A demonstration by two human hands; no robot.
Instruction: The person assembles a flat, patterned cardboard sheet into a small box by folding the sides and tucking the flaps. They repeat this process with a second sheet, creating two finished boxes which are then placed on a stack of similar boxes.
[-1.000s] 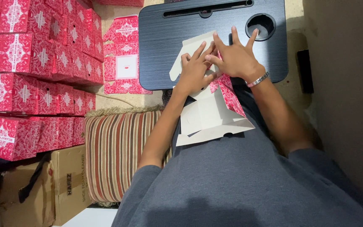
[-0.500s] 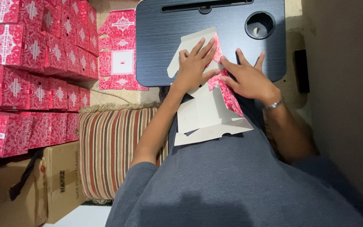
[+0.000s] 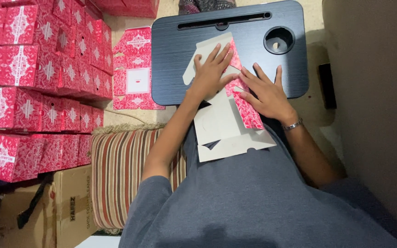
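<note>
Pressing a flat, unfolded carton (image 3: 224, 124) against a dark lap desk (image 3: 175, 59) at the top centre of the frame, a seated person in a grey shirt (image 3: 253, 202) works with both hands spread. Stacks of red patterned boxes (image 3: 37, 82) fill the upper left, running down to brown cardboard boxes (image 3: 47, 211) in the lower left corner. A striped cushion (image 3: 116, 174) lies at lower centre left, just beside the person's left arm. More flat red cartons (image 3: 136, 78) lie on the floor between the stacks and the desk. The desk has a round cup hole (image 3: 279, 40) at its upper right and a long slot along its top edge. The carton itself, white inside and red-patterned outside, sits partly on the desk and partly over the lap at mid-frame. The left hand (image 3: 210, 73) lies open and flat on its upper panel, fingers splayed, gripping nothing. The right hand (image 3: 265, 94), also open and flat, bears down on a red flap just beside it; a metal bracelet (image 3: 292, 125) circles that wrist. The card looks light and thin, stiff across its panels yet ready to bend at the creases, so it is likely best taken by the panel edges, away from the folds.
</note>
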